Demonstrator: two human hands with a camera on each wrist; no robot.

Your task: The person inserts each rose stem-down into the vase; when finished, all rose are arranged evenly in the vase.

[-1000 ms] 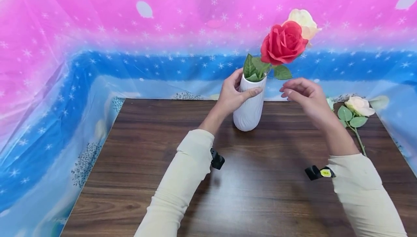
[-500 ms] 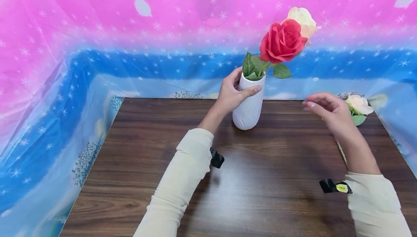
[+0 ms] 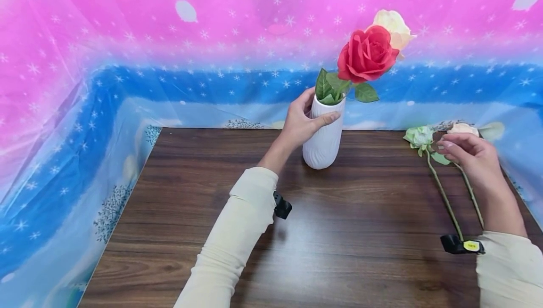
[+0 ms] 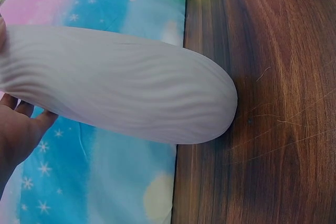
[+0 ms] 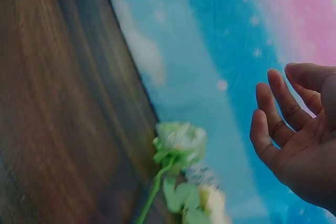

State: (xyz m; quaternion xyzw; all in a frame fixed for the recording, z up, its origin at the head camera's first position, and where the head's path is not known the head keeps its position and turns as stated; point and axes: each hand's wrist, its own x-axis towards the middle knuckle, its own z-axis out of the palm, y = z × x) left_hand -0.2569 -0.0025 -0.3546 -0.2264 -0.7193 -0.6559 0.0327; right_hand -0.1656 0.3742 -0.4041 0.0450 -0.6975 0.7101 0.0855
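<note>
My left hand grips the upper part of a white ribbed vase, thumb across its front and fingers behind. The vase stands on the table, and its wavy side fills much of the left wrist view. A red rose and a cream rose lean to the right out of it, with green leaves at the rim. Over the table's right side hovers my right hand, fingers loosely bent and holding nothing. Beneath and beside it lie a pale green rose and a peach rose, the latter partly hidden by the hand.
The dark wooden table ends at a back edge just behind the vase. A pink and blue snowflake-printed cloth hangs behind and along its sides. The two loose stems run toward the table's front right.
My right hand has moved from beside the vase rightward and down to above the loose roses, uncovering the pale green one. The left hand and vase have stayed in place.
</note>
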